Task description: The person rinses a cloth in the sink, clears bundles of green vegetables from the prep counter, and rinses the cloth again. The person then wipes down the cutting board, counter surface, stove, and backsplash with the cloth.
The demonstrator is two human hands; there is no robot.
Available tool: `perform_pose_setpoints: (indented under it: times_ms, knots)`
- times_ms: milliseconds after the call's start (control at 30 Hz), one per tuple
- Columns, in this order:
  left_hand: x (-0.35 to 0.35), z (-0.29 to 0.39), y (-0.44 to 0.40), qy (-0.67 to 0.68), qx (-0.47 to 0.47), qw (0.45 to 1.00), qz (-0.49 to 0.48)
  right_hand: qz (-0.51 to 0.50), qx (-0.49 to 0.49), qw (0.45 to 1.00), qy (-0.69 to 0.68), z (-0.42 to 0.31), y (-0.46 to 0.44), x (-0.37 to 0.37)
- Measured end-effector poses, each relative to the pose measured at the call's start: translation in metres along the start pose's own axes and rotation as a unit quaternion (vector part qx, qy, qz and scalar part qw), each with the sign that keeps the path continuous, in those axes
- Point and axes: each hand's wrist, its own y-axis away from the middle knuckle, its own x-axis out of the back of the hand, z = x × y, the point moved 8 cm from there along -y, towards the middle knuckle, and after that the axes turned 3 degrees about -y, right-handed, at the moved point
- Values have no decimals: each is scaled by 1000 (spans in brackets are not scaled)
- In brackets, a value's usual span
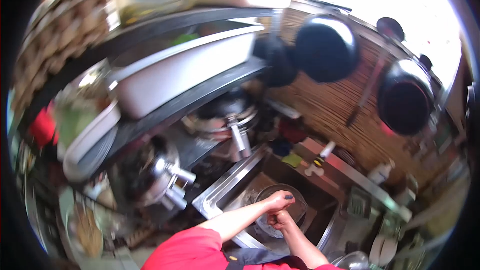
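My left hand (280,200) is closed round a small dark thing, perhaps a handle end, above the sink (318,226). Just below it, my right hand (280,219) is closed too, and the two hands touch or nearly touch. What the right hand grips is hidden. A round pan (299,208) lies in the basin under and behind my hands. Whether the dark thing belongs to it cannot be told. Beside the pan, part of a pale round dish (267,228) shows.
A faucet (318,162) and a green sponge (291,160) are at the sink's back edge. Lidded pots (155,170) stand left, below a shelf with a white tub (185,70). Dark pans (326,49) hang on the wall. A soap bottle (381,172) stands right.
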Motion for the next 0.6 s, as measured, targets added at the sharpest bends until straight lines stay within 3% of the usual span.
perform_pose_setpoints:
  times_ms: [33,67,100,133,200,267,333,367,400,433,500,600]
  knots:
    - [1,-13,1,88,60,993,42,1,3,999,51,-3,5,3]
    - [1,-27,2,178,116,974,82,62,-20,992,108,-2,13,14]
    - [4,-44,3,260,151,942,150,42,20,994,104,-8,19,3]
    - [-1,-67,6,338,187,898,211,90,45,975,199,-14,30,3]
    - [-10,-110,-4,370,173,866,288,118,-2,970,211,-11,41,3]
    - [-5,-102,16,242,244,872,350,132,16,947,292,-15,53,6]
    - [-7,-141,14,165,291,821,463,115,28,928,352,-15,60,6]
    - [-8,-128,33,126,312,789,514,109,30,923,368,-14,66,5]
    - [-13,-127,43,189,320,776,511,103,31,917,384,-12,67,5]
    - [-25,-144,41,270,366,795,401,96,31,910,403,-8,66,8]
    - [-31,-171,32,180,393,771,468,67,85,897,428,-2,56,12]
    - [-30,-88,90,205,333,810,437,15,176,865,470,8,57,17]
